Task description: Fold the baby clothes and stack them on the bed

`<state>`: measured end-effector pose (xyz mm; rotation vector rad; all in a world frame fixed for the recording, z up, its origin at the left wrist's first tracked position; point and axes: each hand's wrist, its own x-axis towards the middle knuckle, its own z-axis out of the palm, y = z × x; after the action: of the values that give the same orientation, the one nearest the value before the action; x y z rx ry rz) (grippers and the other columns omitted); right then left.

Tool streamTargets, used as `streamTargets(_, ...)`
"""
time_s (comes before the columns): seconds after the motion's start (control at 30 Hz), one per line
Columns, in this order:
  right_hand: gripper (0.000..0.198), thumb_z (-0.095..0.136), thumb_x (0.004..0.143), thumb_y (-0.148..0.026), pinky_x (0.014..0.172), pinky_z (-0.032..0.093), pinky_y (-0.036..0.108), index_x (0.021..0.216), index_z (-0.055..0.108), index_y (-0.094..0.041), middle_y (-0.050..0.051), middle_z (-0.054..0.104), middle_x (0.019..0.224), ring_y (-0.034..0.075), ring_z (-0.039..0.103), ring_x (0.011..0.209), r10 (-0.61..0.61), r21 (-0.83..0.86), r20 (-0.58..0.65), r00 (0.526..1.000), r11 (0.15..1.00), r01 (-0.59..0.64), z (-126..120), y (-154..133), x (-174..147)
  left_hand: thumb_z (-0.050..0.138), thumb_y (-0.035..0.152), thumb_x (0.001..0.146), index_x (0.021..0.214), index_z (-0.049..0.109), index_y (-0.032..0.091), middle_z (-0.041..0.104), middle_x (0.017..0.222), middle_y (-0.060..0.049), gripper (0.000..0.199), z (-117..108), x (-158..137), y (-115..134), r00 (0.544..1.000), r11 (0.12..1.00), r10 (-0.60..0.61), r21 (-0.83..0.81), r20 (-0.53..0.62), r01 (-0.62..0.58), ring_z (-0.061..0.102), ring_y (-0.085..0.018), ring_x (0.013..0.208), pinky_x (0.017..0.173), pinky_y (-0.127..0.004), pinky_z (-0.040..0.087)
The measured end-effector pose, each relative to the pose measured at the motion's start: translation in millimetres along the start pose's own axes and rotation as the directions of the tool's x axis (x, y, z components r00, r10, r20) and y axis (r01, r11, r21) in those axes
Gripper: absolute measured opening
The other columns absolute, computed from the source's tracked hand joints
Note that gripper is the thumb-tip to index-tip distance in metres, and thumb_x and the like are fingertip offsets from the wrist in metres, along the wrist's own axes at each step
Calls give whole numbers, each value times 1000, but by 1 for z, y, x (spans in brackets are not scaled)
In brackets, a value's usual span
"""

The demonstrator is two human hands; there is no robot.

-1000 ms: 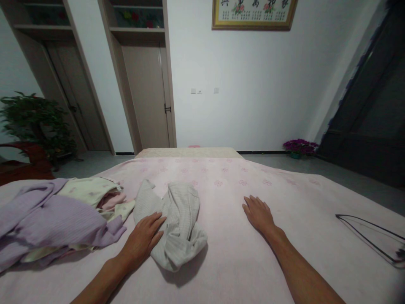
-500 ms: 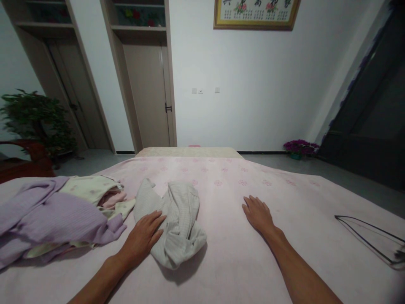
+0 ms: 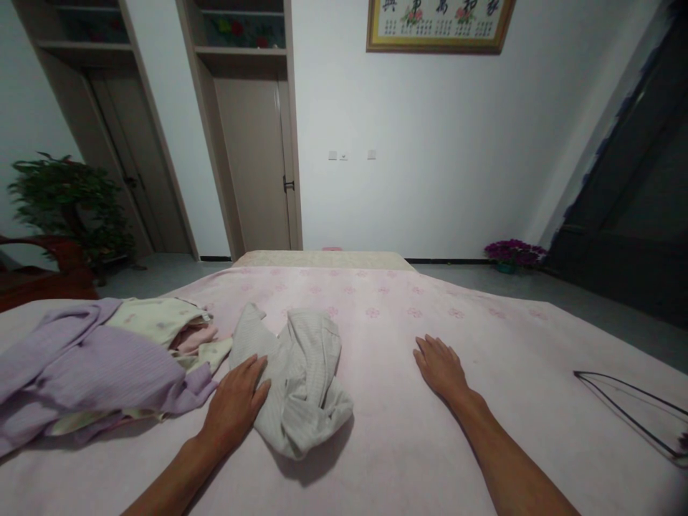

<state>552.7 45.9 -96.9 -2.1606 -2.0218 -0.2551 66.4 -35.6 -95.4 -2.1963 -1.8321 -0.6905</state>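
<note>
Hands flat, fingers spread, gripping nothing.
Left hand [image 3: 235,405] pressing on grey garment [image 3: 301,380]; right hand [image 3: 441,367] well apart on pink bed [image 3: 484,322]. Beyond, framed picture [image 3: 439,23], writing too blurred to read.

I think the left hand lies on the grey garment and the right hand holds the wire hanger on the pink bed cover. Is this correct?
Not quite. The right hand does not hold the wire hanger; it rests flat on the pink bed cover, fingers spread, well apart from the hanger. The left hand does lie on the grey garment. The head view shows this.
</note>
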Motion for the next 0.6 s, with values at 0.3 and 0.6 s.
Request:
streamTargets(0.3, 48, 38, 96, -22, 117, 36, 43, 142, 52, -18, 11, 53, 147, 23, 48, 136, -264, 306, -192, 945, 899, 313, -19, -32, -15, 46, 36, 98, 131, 63, 18, 64, 132, -13, 41, 1, 0, -6, 999, 999, -2, 33, 43, 1, 58, -29, 125, 106, -48, 47)
streamTargets(0.6, 72, 47, 88, -5, 106, 49, 37, 154, 32, -30, 8, 35, 160, 20, 47, 138, -668, 524, -323, 670, 464, 715, -67, -135, -31, 46, 34, 97, 126, 67, 21, 66, 130, -10, 38, 0, 1, -8, 1000, 997, 23, -74, 19, -21, 61, -26, 122, 106, -47, 48)
